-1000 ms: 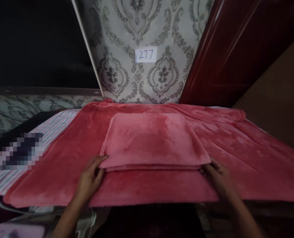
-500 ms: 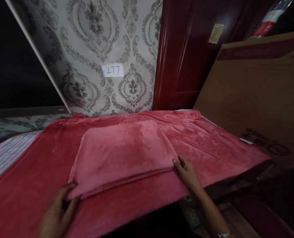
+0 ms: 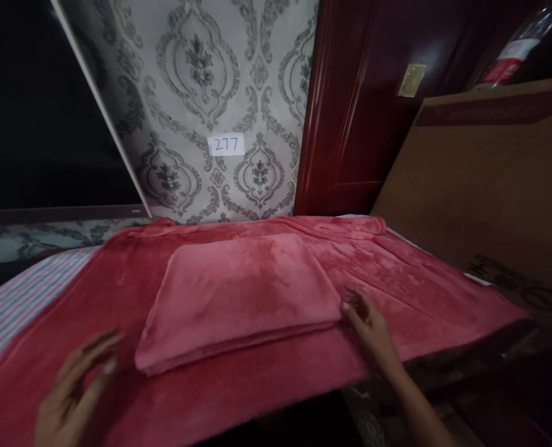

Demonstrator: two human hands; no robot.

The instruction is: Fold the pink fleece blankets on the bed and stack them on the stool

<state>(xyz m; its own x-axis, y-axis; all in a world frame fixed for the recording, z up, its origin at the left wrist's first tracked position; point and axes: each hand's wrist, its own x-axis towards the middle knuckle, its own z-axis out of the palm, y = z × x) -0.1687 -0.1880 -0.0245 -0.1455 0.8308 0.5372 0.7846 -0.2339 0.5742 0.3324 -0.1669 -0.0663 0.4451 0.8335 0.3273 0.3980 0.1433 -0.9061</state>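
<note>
Both hands have let go: left hand (image 3: 73, 397) and right hand (image 3: 366, 320) spread empty beside the folded pink blanket (image 3: 238, 295), lying lengthwise left-to-right.

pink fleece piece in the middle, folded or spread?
Folded. The pink fleece piece is a compact rectangle with stacked layers showing along its near edge, lying on the spread red blanket. Neither hand grips it.

Left hand (image 3: 73, 388) lifted off the folded pink blanket (image 3: 238, 292), fingers spread, right hand (image 3: 369, 323) drawn just clear of its corner
</note>
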